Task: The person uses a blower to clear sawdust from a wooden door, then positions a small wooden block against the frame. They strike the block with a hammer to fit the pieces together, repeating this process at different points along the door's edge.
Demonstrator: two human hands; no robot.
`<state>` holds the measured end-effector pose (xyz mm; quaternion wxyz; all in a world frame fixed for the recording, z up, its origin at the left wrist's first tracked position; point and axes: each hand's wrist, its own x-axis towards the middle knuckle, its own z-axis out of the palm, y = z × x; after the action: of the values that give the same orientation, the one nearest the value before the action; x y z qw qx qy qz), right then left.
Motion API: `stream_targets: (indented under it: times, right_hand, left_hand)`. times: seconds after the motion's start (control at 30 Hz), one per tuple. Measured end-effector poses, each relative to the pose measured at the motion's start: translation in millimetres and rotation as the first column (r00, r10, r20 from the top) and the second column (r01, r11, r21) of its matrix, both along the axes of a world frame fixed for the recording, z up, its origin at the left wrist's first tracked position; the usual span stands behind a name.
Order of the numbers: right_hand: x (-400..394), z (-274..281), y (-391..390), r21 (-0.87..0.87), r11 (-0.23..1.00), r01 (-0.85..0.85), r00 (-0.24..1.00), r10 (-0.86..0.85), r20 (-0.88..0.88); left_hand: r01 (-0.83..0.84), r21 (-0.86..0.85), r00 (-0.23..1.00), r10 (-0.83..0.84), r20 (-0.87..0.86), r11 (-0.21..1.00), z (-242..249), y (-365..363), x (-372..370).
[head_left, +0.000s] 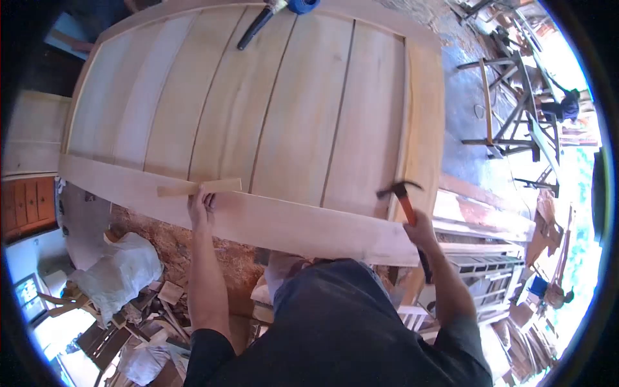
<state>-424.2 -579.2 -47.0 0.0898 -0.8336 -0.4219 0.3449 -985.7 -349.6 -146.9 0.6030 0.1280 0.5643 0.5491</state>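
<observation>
At the near edge of a planked wooden panel (293, 122), left of centre, the left hand (202, 206) pinches a thin wood strip (177, 189) near its middle, the other fingers curled in below. The strip lies over the near rail (309, 224), one side reaching toward the planks. Risk, in my judgement: with a single hold near the middle, the strip could swivel or slip if either end is knocked, and fingers this close to it would be exposed to a stray blow.

Right of the strip, at the far edge, a dark-handled tool (256, 27) rests over the planks; jolting of the panel could shift it and mark the bare wood.

At the right corner, the right hand (421, 231) has its fingers wrapped around the handle of a claw hammer (405, 201). An uncontrolled drop of the head could dent the planks or the right-hand frame piece (423, 103).

Obscured items, left to right: the strip's underside and the thumb's exact placement cannot be made out; a blue object (303, 5) is cut off by the upper edge; whether the hammer head touches the panel or hangs above it cannot be told.
</observation>
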Motion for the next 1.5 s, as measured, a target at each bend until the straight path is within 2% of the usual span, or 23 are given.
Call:
stream_targets:
  times: [0.03,0.07,0.1,0.17,0.27,0.37,0.47,0.5,0.6,0.7,0.77,0.8,0.83,0.87,0.93,1.0,1.03,1.13,1.2,1.3,1.37,1.43,1.5]
  right_hand:
    - [-2,4,-24,0.005,0.996,0.088,0.996,-0.088,-0.015]
    - [-4,2,-46,0.054,0.997,0.047,0.994,-0.052,0.099]
    - [3,-16,-72,-0.024,0.978,0.209,0.974,-0.211,-0.087]
    - [-13,-9,-85,-0.052,0.956,0.29,0.929,-0.294,-0.223]
    - [-30,-45,-98,0.07,0.975,0.211,0.927,-0.176,-0.332]
    - [-60,-50,-70,-0.043,0.994,0.097,0.966,-0.104,-0.238]
    - [-117,-22,-4,-0.114,0.993,0.032,0.977,-0.055,-0.205]
    - [-140,-14,19,-0.067,0.997,-0.033,0.986,0.022,-0.167]
    - [-204,20,113,0.033,0.975,-0.219,0.972,0.221,-0.083]
    - [-285,61,230,0.037,0.916,-0.399,0.917,0.399,-0.015]
    - [-340,79,306,0.12,0.83,-0.545,0.837,0.548,0.007]
    - [-361,76,344,0.162,0.718,-0.677,0.735,0.672,0.093]
    - [-437,126,413,-0.006,0.718,-0.696,0.717,0.695,0.048]
    - [-458,111,441,0.201,0.594,-0.779,0.625,0.761,0.172]
    - [-525,133,496,0.136,0.471,-0.871,0.49,0.851,0.191]
    - [-587,131,541,0.145,0.259,-0.955,0.292,0.911,0.292]
    - [-621,145,552,0.049,0.192,-0.98,0.197,0.934,0.297]
    - [-692,144,571,-0.013,0.015,-1.0,0.009,0.941,0.339]
    - [-722,132,574,-0.121,-0.174,-0.977,-0.205,0.922,0.33]
    - [-749,127,585,-0.195,-0.411,-0.891,-0.455,0.805,0.382]
    - [-767,138,605,-0.155,-0.369,-0.917,-0.4,0.834,0.381]
    - [-776,125,619,-0.171,-0.408,-0.897,-0.442,0.812,0.381]
    - [-774,94,620,-0.233,-0.517,-0.824,-0.566,0.726,0.39]
  left_hand:
    - [-0.065,0.0,0.998,0.065,0.023,0.998,2,0,-10]
    - [-0.103,-0.001,0.994,0.103,0.03,0.995,3,-3,-20]
    - [-0.146,0.004,0.989,0.146,0.036,0.989,3,-5,-28]
    - [-0.192,0.01,0.981,0.192,0.002,0.981,-8,-3,-54]
    - [-0.19,0.067,0.978,0.195,-0.07,0.979,18,20,-69]
    - [-0.085,0.054,0.972,0.095,-0.213,0.995,33,56,-96]
    - [-0.009,0.066,0.968,0.025,-0.249,0.998,16,94,-145]
    - [0.0,0.067,0.962,0.018,-0.271,0.998,18,103,-152]
    - [0.272,0.127,0.935,-0.231,-0.271,0.954,-27,130,-200]
    - [0.299,0.106,0.923,-0.259,-0.284,0.948,0,130,-186]
    - [0.297,0.076,0.91,-0.258,-0.325,0.952,8,126,-187]
    - [0.293,0.063,0.904,-0.255,-0.343,0.954,12,125,-188]
    - [0.296,0.042,0.897,-0.262,-0.355,0.954,11,124,-191]
    - [0.301,0.023,0.884,-0.269,-0.383,0.953,15,122,-192]
    - [0.285,0.053,0.889,-0.243,-0.389,0.957,11,116,-190]
    - [0.244,0.156,0.92,-0.177,-0.351,0.957,3,113,-185]
    - [0.252,0.153,0.927,-0.193,-0.321,0.956,1,110,-183]
    - [0.269,0.168,0.93,-0.21,-0.3,0.949,5,117,-187]
    - [0.271,0.173,0.917,-0.199,-0.347,0.947,7,115,-185]
    - [0.227,0.161,0.951,-0.183,-0.251,0.961,9,114,-183]
    - [0.235,0.162,0.938,-0.179,-0.297,0.958,11,116,-185]
    - [0.258,0.144,0.926,-0.202,-0.319,0.955,12,116,-185]
    - [0.303,0.113,0.909,-0.252,-0.332,0.946,13,117,-187]
